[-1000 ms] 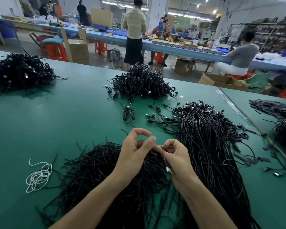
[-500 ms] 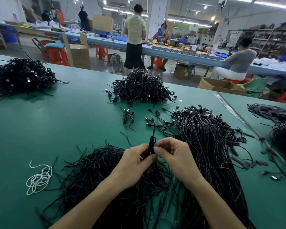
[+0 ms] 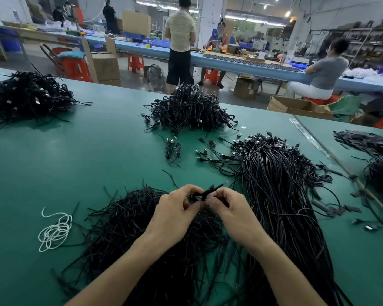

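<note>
Green table (image 3: 86,155), cable piles (image 3: 279,184) around, left hand (image 3: 175,214) and right hand (image 3: 232,212) pinching 1 cable bundle (image 3: 205,193) over tie heap (image 3: 124,221)

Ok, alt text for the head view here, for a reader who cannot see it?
Left hand and right hand pinch a small coiled black cable between them, over a pile of black twist ties on a green table. A bundle of long black cables lies to the right.

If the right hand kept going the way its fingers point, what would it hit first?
The right hand points leftward, at the small black cable bundle it pinches. Right behind that is probably the left hand, which grips the same bundle.
</note>
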Demonstrator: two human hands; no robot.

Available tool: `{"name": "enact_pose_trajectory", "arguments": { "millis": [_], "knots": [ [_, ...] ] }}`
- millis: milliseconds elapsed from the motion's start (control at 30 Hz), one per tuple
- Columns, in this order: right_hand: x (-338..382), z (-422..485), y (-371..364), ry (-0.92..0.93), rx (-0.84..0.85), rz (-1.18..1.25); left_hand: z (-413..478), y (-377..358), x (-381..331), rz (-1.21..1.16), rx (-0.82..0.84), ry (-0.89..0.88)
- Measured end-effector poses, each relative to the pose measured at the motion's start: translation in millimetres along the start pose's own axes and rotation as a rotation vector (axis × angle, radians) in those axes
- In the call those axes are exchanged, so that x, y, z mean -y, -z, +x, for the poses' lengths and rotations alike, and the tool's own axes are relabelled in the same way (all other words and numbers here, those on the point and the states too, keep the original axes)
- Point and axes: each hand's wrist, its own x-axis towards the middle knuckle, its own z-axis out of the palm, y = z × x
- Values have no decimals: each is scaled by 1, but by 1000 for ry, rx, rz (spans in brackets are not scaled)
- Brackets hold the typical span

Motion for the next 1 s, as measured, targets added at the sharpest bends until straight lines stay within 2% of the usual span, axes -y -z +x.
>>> {"name": "enact_pose_trajectory", "arguments": {
  "millis": [133, 267, 333, 433, 533, 700, 800, 900, 1000],
  "knots": [
    [1, -6, -3, -40, 36, 95, -3, -1, -3, -222, 35, 72],
    [5, -9, -4, -66, 102, 107, -1, 2, -15, -622, 25, 174],
    [5, -8, -5, -88, 106, 99, 0, 5, -20, -730, 23, 130],
    [4, -7, -4, -104, 91, 138, 0, 7, -23, -679, 50, 37],
    [3, -7, -4, -39, 84, 92, 1, 6, -23, -560, 74, 26],
    [4, -2, 2, 51, -4, -51, -3, 5, -10, -256, -84, -21],
    [5, -1, 4, 71, -32, -89, -3, 7, -4, -225, 108, 104],
    [7, -2, 3, 138, -52, -237, -3, 6, -4, -205, 334, 239],
    [12, -1, 1, 203, -57, -369, -4, 3, -6, -335, 372, 271]
  ]
}}
